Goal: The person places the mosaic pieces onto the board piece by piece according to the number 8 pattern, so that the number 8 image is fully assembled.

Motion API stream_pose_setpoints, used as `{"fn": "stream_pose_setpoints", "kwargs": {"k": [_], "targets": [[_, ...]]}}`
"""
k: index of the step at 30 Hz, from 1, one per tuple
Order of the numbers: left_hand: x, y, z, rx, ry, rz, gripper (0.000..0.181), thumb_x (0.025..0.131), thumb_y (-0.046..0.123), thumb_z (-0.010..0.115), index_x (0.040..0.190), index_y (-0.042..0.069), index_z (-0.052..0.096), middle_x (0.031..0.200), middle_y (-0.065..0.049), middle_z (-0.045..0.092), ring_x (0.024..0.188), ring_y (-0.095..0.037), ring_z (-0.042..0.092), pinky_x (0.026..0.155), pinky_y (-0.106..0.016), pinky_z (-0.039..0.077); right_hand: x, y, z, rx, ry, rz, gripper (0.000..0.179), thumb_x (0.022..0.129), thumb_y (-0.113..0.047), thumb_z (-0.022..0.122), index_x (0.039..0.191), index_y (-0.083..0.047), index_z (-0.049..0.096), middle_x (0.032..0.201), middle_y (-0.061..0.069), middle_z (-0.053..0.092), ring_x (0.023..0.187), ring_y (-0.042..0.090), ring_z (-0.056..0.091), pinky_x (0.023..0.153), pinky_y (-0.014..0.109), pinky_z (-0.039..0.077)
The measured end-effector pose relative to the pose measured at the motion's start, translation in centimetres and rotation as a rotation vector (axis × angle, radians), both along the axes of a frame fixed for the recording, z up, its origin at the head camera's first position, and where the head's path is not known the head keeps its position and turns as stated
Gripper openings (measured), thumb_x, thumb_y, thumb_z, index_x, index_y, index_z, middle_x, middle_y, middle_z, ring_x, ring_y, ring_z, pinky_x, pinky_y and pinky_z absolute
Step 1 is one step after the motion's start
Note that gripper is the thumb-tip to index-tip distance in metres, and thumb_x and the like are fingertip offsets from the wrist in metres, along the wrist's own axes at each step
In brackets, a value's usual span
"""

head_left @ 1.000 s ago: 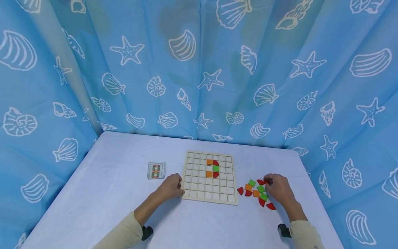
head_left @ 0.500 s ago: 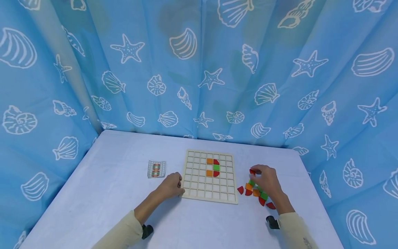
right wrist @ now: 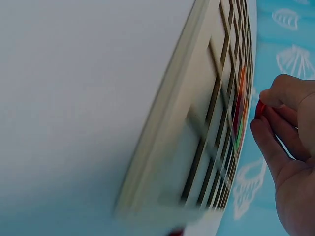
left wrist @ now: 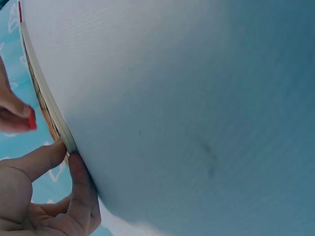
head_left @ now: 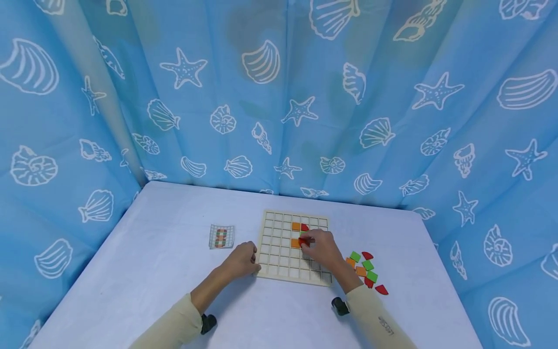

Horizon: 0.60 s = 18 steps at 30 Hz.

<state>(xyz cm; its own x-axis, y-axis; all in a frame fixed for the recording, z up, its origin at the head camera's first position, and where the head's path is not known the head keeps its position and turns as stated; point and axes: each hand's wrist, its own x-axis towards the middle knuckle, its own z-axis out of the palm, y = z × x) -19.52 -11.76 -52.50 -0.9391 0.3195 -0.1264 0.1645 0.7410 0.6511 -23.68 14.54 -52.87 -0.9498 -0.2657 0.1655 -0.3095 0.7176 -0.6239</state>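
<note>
A pale wooden grid board [head_left: 276, 248] lies on the table, holding orange squares [head_left: 296, 226], a red quarter-circle [head_left: 304, 227] and a green square [head_left: 302, 233] at its upper middle. My left hand [head_left: 239, 261] pinches the board's near left corner between thumb and forefinger, as the left wrist view shows. Over the coloured pieces hovers my right hand [head_left: 321, 247], its thumb and fingertips gripping a small red piece [right wrist: 259, 109]. The hand hides part of the grid beneath it.
Several loose green, orange and red pieces [head_left: 367, 265] are scattered right of the board, partly behind the right forearm. A small card [head_left: 221, 237] printed with a coloured grid pattern lies left of the board. A blue shell-print curtain [head_left: 279, 145] surrounds the table.
My right hand has carried a red piece leftward from the loose pieces to over the board. The left hand stays at the board's corner.
</note>
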Motion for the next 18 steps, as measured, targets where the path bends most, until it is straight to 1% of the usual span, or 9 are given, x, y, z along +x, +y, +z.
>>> {"fn": "stream_pose_setpoints", "kwargs": {"k": [4, 7, 9, 11, 14, 18], "targets": [[0.0, 0.0, 0.1, 0.005, -0.002, -0.001, 0.035, 0.080, 0.006, 0.078, 0.104, -0.004, 0.054, 0.082, -0.005, 0.051, 0.072, -0.017, 0.048, 0.063, -0.032, 0.043, -0.5, -2.0, 0.1, 0.048, 0.004, 0.077, 0.022, 0.084, -0.013, 0.075, 0.105, -0.009, 0.075, 0.098, 0.000, 0.068, 0.084, 0.014, 0.058, 0.075, 0.028, 0.053], [0.0, 0.0, 0.0, 0.007, 0.000, -0.006, 0.034, 0.080, 0.006, 0.078, 0.103, -0.004, 0.054, 0.081, -0.004, 0.050, 0.072, -0.016, 0.047, 0.063, -0.031, 0.043, -0.8, -3.0, 0.1, 0.076, 0.028, 0.126, 0.020, 0.084, -0.012, 0.074, 0.103, -0.008, 0.075, 0.096, 0.001, 0.069, 0.084, 0.014, 0.057, 0.074, 0.029, 0.053], [0.0, 0.1, 0.0, 0.003, -0.003, -0.005, 0.034, 0.080, 0.006, 0.078, 0.103, -0.004, 0.054, 0.081, -0.004, 0.050, 0.072, -0.016, 0.047, 0.062, -0.031, 0.042, -0.8, -3.5, -0.1, 0.104, 0.054, 0.150, 0.019, 0.083, -0.010, 0.074, 0.102, -0.007, 0.075, 0.096, 0.002, 0.069, 0.086, 0.016, 0.058, 0.077, 0.032, 0.052], [0.0, 0.1, -0.1, -0.004, -0.004, -0.003, 0.034, 0.080, 0.007, 0.078, 0.102, -0.003, 0.054, 0.081, -0.003, 0.050, 0.071, -0.016, 0.047, 0.062, -0.030, 0.042, -0.9, -3.8, -0.3, 0.143, 0.078, 0.159, 0.019, 0.083, -0.010, 0.074, 0.102, -0.007, 0.075, 0.097, 0.003, 0.070, 0.089, 0.017, 0.059, 0.080, 0.034, 0.052], [-0.1, 0.1, -0.1, -0.012, -0.009, 0.002, 0.034, 0.080, 0.008, 0.078, 0.102, -0.003, 0.054, 0.081, -0.003, 0.050, 0.071, -0.016, 0.047, 0.062, -0.030, 0.042, -0.9, -4.1, -0.5, 0.181, 0.099, 0.149, 0.020, 0.083, -0.010, 0.074, 0.103, -0.007, 0.074, 0.099, 0.003, 0.070, 0.091, 0.018, 0.059, 0.083, 0.035, 0.052], [-0.1, 0.1, 0.0, -0.018, -0.010, 0.010, 0.034, 0.080, 0.008, 0.078, 0.103, -0.003, 0.054, 0.082, -0.003, 0.050, 0.072, -0.016, 0.047, 0.062, -0.031, 0.042, -1.0, -4.3, -0.7, 0.212, 0.134, 0.150, 0.018, 0.085, -0.011, 0.073, 0.102, -0.008, 0.075, 0.097, 0.003, 0.070, 0.088, 0.016, 0.059, 0.082, 0.034, 0.052]]}}
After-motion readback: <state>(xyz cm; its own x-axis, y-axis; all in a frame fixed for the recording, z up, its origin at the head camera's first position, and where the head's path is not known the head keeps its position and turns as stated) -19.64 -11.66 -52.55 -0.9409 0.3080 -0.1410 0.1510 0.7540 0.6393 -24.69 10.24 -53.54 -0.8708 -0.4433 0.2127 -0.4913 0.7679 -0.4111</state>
